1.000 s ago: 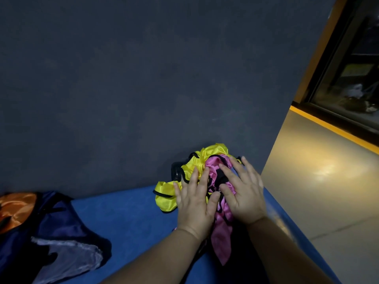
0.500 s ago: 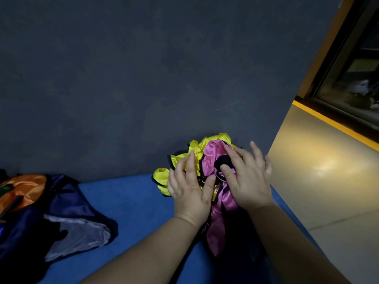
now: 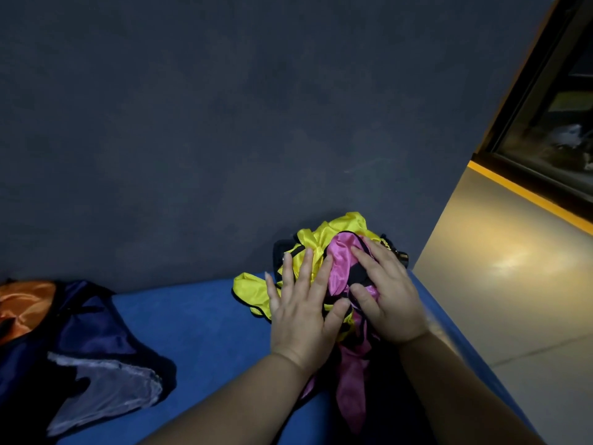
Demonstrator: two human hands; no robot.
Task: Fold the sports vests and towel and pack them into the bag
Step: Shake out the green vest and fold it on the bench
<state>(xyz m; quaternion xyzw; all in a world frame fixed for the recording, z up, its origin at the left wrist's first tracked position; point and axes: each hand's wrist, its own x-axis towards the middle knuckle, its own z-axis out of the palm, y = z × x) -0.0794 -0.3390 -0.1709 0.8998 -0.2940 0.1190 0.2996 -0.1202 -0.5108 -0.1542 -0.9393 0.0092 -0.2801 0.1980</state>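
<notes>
A crumpled yellow vest (image 3: pixel 253 292) and a pink vest (image 3: pixel 341 263), both with black trim, lie bunched on a black bag (image 3: pixel 280 250) at the right end of a blue surface (image 3: pixel 199 329). My left hand (image 3: pixel 303 311) lies flat with fingers spread on the yellow vest. My right hand (image 3: pixel 386 292) presses on the pink vest, fingers straight. A pink strip (image 3: pixel 351 383) of the vest trails toward me between my forearms. The bag is mostly hidden under the vests.
At the left lie a dark navy garment (image 3: pixel 86 329), an orange one (image 3: pixel 22 305) and a pale grey-white cloth (image 3: pixel 102 390). A dark wall (image 3: pixel 224 123) rises behind. The floor (image 3: pixel 513 284) drops off to the right, below a window (image 3: pixel 552 117).
Both hands have pushed the yellow and pink vests further away toward the wall, bunching them more tightly. The fingers stay flat on the cloth.
</notes>
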